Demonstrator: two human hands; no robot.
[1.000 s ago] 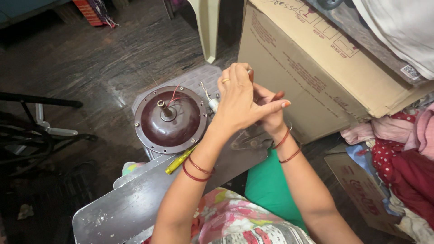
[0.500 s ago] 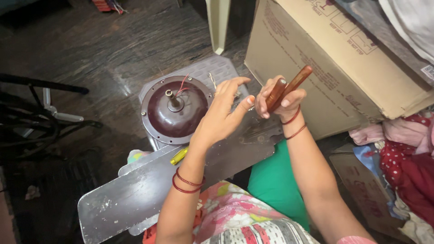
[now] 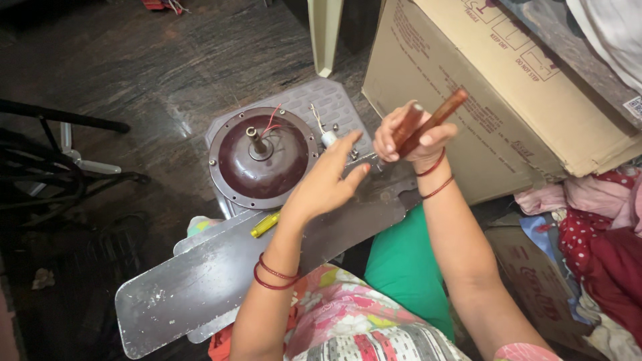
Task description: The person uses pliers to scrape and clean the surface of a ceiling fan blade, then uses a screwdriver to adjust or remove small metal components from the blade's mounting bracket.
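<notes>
Screwdriver: we see the right hand (image 3: 409,142) clenched around a screwdriver (image 3: 428,124) with a reddish-brown handle, held up above the work, just in front of the cardboard box (image 3: 508,100); its thin metal shaft points down toward the small parts.
Right grip: fingers wrapped round the lower handle, thumb across it; the handle's top end stands clear of the fist.
Left grip: the left hand (image 3: 328,184) is released, fingers spread flat, hovering over the fan blade (image 3: 200,281) just beside the motor; whether it touches the blade we cannot tell.
Motor housing: a round maroon fan motor (image 3: 264,160) lies flat with its short shaft pointing up, red wires coming off near the shaft, on a grey grille-like plate (image 3: 334,107) on the floor (image 3: 134,67).
Handling of the tool: we judge it light and rigid, the smooth handle a little slippery; mid-handle is where to hold it, as the fist does now.
Handling of the motor: we judge it heavy, stiff metal, best lifted by the rim with both hands, never by the wires.
Loose bits: small screws and a white part (image 3: 329,138) lie near the motor's right edge, easily scattered.
Also near: a yellow tool (image 3: 265,225) lies on the blade, just below the motor.
</notes>
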